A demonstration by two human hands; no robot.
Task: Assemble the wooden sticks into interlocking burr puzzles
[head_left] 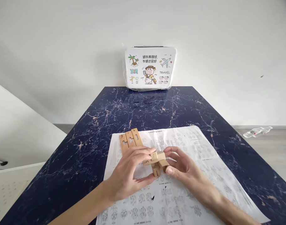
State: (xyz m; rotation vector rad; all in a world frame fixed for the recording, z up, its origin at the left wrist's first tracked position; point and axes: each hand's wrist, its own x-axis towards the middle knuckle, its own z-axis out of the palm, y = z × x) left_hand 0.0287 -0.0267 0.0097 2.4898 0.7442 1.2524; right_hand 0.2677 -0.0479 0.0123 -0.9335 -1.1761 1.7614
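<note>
The wooden block cluster (154,157) sat between your hands, over the printed sheet (211,175); could not tell whether the two touched. Your left hand (126,170) gripped it, fingertips high, thumb low. Your right hand (186,167) pinched the other side, thumb at the dark-ended piece (163,165). Three flat numbered pieces (131,138) lay just beyond your left hand. My read: the left needed to hold steady, any nudge from the right gentle, pieces square, never forced, marked faces readable
</note>
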